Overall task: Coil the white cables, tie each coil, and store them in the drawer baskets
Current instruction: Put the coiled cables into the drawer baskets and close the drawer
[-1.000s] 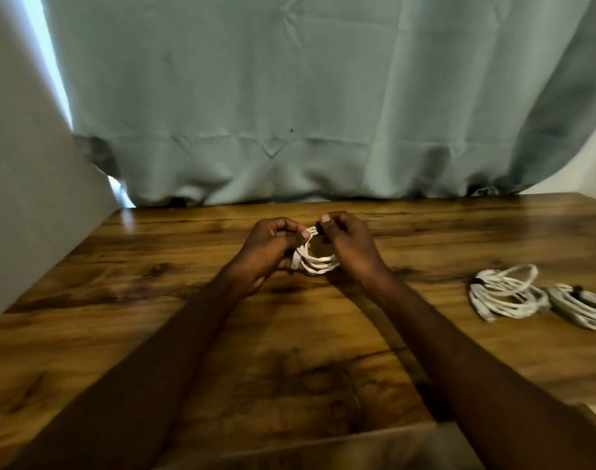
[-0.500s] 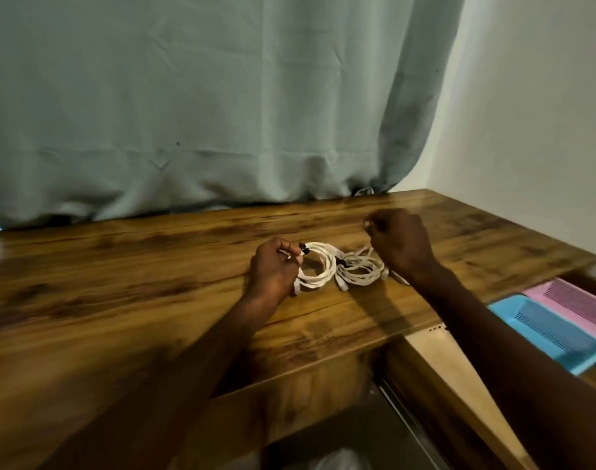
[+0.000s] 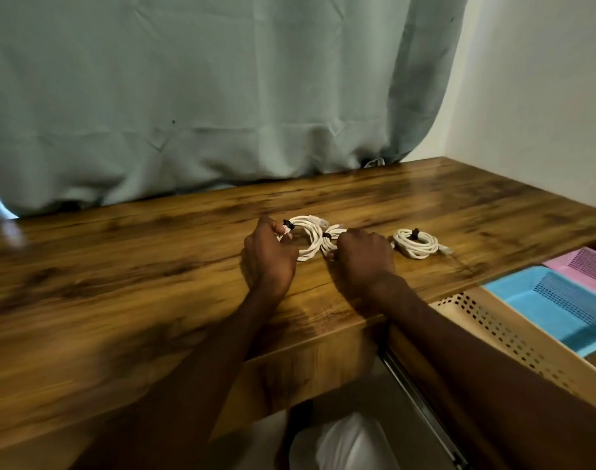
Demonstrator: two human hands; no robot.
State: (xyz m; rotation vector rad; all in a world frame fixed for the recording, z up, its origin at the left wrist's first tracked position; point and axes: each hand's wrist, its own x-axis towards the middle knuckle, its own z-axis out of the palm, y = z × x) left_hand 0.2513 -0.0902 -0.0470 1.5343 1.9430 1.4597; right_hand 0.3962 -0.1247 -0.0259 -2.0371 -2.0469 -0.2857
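Note:
Three white cable coils, each with a dark tie, lie on the wooden desk (image 3: pixel 120 273). My left hand (image 3: pixel 269 256) pinches the left coil (image 3: pixel 306 237) at its dark tie. My right hand (image 3: pixel 364 256) curls over the middle coil (image 3: pixel 328 244), most of which is hidden beneath it. The third coil (image 3: pixel 415 244) lies apart, to the right of my right hand. At the lower right an open drawer holds a beige perforated basket (image 3: pixel 486 320), a blue basket (image 3: pixel 561 307) and a pink basket (image 3: pixel 584 266).
A grey-green curtain (image 3: pixel 205 96) hangs behind the desk and a white wall (image 3: pixel 544 96) bounds the right side. Below the desk's front edge, white cloth (image 3: pixel 344 442) shows beside the drawer rail (image 3: pixel 418 401).
The view has swung right, bringing the drawer baskets into sight. My left hand carried its coil over beside the other two, and my right hand came down onto the middle coil.

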